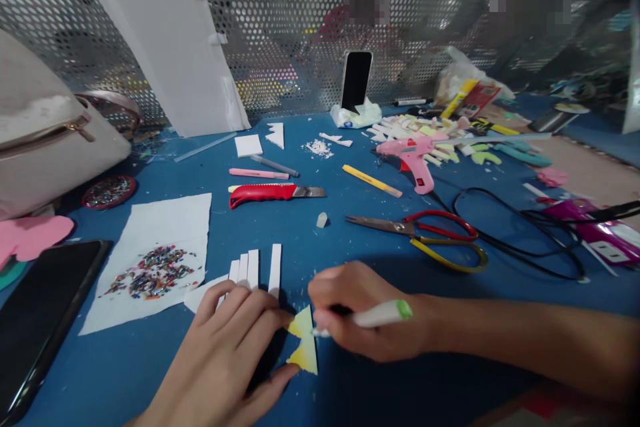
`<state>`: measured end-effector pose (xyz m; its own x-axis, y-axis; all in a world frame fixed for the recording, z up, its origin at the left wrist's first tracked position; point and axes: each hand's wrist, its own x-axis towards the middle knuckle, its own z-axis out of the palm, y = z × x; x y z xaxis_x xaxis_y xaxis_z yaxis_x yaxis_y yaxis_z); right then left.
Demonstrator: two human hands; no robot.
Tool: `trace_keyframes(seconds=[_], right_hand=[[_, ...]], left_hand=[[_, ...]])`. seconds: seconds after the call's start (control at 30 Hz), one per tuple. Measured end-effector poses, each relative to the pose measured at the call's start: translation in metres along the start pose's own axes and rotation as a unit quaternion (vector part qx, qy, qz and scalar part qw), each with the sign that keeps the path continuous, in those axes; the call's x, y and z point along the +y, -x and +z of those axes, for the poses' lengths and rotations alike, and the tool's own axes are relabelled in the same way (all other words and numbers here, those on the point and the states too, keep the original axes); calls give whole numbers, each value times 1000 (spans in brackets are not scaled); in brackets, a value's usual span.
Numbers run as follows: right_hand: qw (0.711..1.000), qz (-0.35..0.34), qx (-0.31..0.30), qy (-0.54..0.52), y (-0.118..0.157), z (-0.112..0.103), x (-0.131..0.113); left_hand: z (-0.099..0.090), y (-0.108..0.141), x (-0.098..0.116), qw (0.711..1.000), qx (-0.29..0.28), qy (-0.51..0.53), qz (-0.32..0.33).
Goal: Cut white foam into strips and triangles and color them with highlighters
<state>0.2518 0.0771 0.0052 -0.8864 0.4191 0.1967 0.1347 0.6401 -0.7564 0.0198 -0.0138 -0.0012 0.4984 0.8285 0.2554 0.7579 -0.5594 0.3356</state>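
My right hand grips a white marker with a green end. Its tip meets the right edge of a small foam or card piece, coloured yellow and pale green with a notched left side. My left hand steadies this piece against the blue table, index finger at its upper corner and thumb at the lower one. Several white strips lie just beyond my left fingers, partly covered by them. Scissors with red and yellow handles rest beyond my right hand.
A red cutter lies with its blade out, near pink and yellow markers. A pink glue gun sits by a foam pile, its black cord looping right. Left are a bead-covered sheet and a phone.
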Motion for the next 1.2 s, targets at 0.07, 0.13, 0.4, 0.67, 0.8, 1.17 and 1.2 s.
trace_keyframes(seconds=[0.07, 0.13, 0.4, 0.67, 0.8, 1.17, 1.2], right_hand=[[999, -28, -20, -10, 0, 0, 0], [1000, 7, 3, 6, -1, 0, 0], [999, 44, 2, 16, -3, -2, -2], [997, 74, 29, 2, -3, 0, -2], [998, 57, 6, -36, -3, 1, -1], [991, 119, 21, -50, -6, 0, -3], [991, 121, 23, -50, -6, 0, -2]], left_hand=[[1, 0, 0, 1000, 6, 8, 4], [1, 0, 0, 1000, 6, 5, 3], [-1, -1, 1, 1000, -5, -10, -5], [-1, 0, 1, 1000, -10, -4, -8], [-2, -1, 1, 1000, -14, -5, -9], [-2, 0, 2, 1000, -12, -9, -7], [-2, 0, 2, 1000, -12, -9, -7]])
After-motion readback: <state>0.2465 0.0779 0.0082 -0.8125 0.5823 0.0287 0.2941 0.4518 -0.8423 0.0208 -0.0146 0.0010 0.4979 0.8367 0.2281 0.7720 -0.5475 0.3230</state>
